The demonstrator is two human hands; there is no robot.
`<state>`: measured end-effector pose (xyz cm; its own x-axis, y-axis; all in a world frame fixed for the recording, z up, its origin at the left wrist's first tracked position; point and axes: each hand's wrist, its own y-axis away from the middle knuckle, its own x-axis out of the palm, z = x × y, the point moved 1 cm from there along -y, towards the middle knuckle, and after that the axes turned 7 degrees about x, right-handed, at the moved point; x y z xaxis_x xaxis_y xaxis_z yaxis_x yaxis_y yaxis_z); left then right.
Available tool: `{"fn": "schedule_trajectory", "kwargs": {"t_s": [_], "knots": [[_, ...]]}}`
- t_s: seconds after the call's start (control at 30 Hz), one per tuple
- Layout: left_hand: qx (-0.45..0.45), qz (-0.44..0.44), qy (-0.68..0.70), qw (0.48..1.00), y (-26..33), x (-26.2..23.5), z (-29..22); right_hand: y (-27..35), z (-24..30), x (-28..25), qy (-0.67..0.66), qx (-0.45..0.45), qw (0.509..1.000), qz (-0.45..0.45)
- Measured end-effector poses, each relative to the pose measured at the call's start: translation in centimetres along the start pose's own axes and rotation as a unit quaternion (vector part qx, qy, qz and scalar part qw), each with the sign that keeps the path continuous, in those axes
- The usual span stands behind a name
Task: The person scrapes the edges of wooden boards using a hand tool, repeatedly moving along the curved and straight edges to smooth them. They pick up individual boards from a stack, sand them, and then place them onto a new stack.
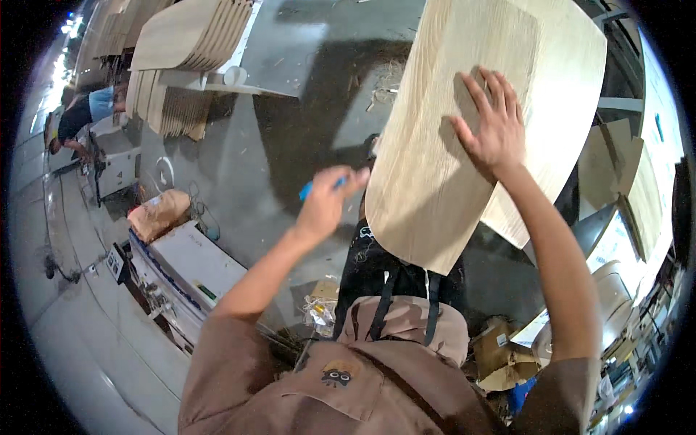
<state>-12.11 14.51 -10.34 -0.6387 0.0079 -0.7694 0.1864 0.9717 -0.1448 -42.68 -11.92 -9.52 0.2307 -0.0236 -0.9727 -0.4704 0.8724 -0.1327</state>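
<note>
A pale wood-grain board [428, 152] with rounded corners lies over a second light board [569, 80], which sticks out on its right. My right hand [495, 123] rests flat on the top board with its fingers spread. Beside that board's left edge is my left hand [326, 206], closed on a small blue thing and slightly smeared by motion. Only a short blue piece [306, 191] shows out of the fist, so its kind cannot be made out.
Stacks of similar shaped boards [174, 32] stand at the far left, with a person [76, 116] beyond them. Nearer on the left is a white-topped machine [192, 264] with a brown bundle [161, 215] on it. An open cardboard box [500, 355] sits low on the right.
</note>
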Motion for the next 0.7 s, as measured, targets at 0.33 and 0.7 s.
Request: {"fn": "schedule_trajectory", "kwargs": {"t_s": [0.33, 0.7], "knots": [[-0.184, -0.018, -0.123, 0.975, 8.8, 7.1, -11.8, 0.9, -0.1, 2.6, 0.007, -0.032, 0.995, -0.090], [-0.241, -0.251, -0.010, 0.938, 8.0, 11.3, -16.2, 0.7, 1.1, -0.3, -0.038, -0.006, 0.999, 0.015]]}}
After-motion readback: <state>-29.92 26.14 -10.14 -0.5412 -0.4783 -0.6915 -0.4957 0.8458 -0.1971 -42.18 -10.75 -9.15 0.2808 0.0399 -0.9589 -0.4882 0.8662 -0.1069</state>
